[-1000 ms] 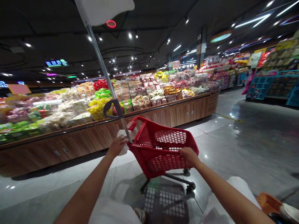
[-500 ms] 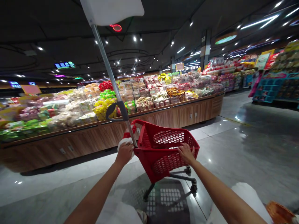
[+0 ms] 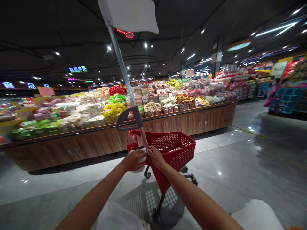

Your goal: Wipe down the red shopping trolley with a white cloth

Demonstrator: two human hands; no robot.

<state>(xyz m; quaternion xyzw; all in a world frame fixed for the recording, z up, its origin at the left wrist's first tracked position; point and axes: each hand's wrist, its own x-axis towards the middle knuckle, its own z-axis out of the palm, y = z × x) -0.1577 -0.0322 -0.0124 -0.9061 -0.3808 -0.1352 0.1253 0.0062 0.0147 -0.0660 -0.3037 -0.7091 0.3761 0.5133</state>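
A red plastic shopping cart (image 3: 159,179) with a perforated basket stands before me on wheeled legs. At its left end rises a metal pole (image 3: 123,70), with a grey loop-shaped grip (image 3: 137,117) partway up and a white board (image 3: 131,14) on top. My left hand (image 3: 133,160) is closed on a white cloth (image 3: 139,170), which bunches at the foot of the pole beside the red handle piece (image 3: 131,142). Just right of the pole, my right hand (image 3: 155,157) is closed over the cart's near corner. Its fingertips touch the pole's base, and part of its grip is hidden.
A long wood-panelled display counter (image 3: 168,124) piled with packaged snacks runs behind the cart. To the right, a blue rack (image 3: 286,99) borders an aisle of shiny grey floor (image 3: 240,159). White-clothed knees show at the bottom edge.
My right hand has left the basket's far right side and come left to the pole's base. The cart has turned slightly, and the left hand stays on the cloth.
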